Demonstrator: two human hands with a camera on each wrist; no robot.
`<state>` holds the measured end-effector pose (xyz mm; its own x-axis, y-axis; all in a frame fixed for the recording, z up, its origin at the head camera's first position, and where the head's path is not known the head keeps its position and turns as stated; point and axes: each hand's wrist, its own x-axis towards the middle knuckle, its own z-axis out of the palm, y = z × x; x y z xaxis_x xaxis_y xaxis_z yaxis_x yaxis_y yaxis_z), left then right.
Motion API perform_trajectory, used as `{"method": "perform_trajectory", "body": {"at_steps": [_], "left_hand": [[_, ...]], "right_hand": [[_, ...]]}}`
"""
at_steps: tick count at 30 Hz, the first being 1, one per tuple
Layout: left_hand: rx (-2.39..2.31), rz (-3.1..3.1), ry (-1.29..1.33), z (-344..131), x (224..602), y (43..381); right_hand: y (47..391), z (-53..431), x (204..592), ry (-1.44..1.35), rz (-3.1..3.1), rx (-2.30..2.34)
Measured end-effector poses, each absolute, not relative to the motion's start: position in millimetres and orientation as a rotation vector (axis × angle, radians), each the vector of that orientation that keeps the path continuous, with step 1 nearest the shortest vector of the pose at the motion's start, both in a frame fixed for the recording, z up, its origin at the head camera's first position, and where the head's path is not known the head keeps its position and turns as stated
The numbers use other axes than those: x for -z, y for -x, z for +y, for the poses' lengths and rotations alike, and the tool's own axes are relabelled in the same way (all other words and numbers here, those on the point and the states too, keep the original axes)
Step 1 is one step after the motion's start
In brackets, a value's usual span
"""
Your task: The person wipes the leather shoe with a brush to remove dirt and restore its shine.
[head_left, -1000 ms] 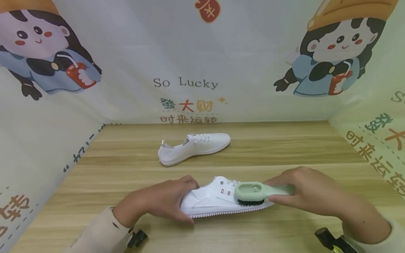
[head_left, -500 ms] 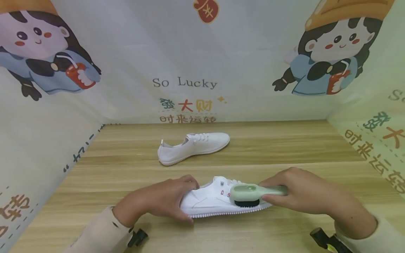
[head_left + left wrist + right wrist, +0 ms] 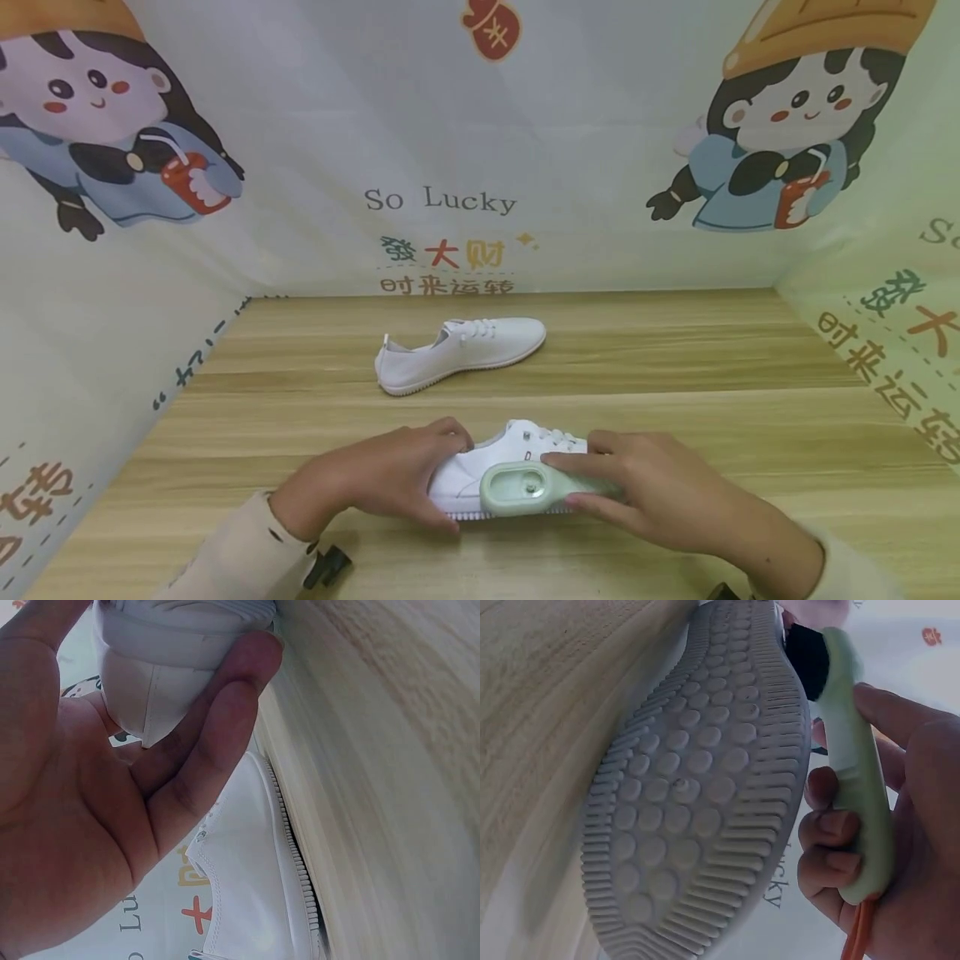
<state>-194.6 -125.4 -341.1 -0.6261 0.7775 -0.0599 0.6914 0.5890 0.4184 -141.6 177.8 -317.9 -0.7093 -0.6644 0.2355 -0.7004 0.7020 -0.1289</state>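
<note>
My left hand (image 3: 401, 471) grips the heel of a white lace-up shoe (image 3: 457, 479), its toe toward the right. In the left wrist view the fingers curl round the shoe's heel (image 3: 131, 682). My right hand (image 3: 637, 483) holds a pale green shoe brush (image 3: 517, 487) by its handle. The brush head lies over the shoe's near side, toward the heel, and hides part of the sole edge. The right wrist view shows the dark bristles (image 3: 808, 660) against the shoe's side, with the studded grey sole (image 3: 682, 787) facing the camera. An orange cord (image 3: 859, 930) hangs from the handle.
Behind the hands, the other white shoe (image 3: 461, 354) rests upright on the wood-grain table (image 3: 675, 350). A printed cloth (image 3: 322, 133) with cartoon figures and lettering walls in the back and both sides.
My right hand has swept the brush leftward and down along the shoe's side, from near the toe toward the heel. My left hand keeps its hold; the far shoe stays put.
</note>
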Motion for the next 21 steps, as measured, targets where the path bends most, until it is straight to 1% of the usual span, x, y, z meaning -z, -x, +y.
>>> {"method": "perform_trajectory", "body": {"at_steps": [5, 21], "left_hand": [[-0.535, 2.58, -1.21, -125.7, 341.6, 195.0], [-0.504, 2.593, -1.2, -126.4, 340.5, 195.3]], "right_hand": [[144.0, 183.8, 314.2, -1.157, -2.75, -0.382], [155.6, 219.2, 291.3, -1.108, -2.982, -0.531]]}}
